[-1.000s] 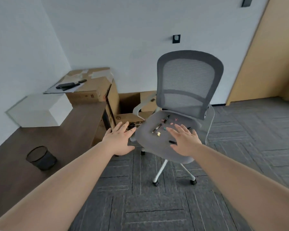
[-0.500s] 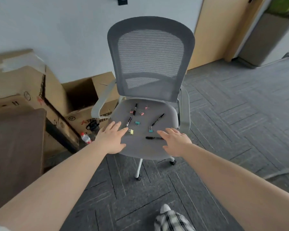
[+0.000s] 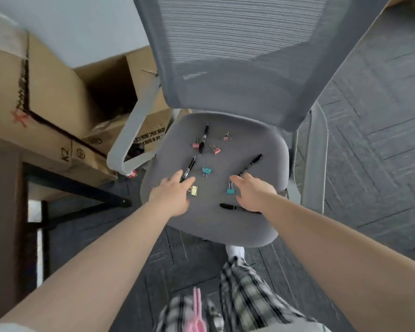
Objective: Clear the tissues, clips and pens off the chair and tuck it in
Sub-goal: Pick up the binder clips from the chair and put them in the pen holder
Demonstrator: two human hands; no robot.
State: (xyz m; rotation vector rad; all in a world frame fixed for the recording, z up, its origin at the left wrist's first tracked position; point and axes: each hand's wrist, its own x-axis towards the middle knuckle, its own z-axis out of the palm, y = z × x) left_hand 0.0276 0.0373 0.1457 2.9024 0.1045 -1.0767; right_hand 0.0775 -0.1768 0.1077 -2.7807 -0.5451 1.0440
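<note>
Both my hands over the grey chair seat, nothing picked up.

My left hand lies spread, fingertips on a black pen, the gold clip just beside it. A teal clip sits between my hands. My right hand hangs open near another teal clip and two pens.

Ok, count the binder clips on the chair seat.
6. Three pink at the back. Teal clip mid-seat, another by the right hand, gold clip by the left hand. Hands may hide more.
</note>
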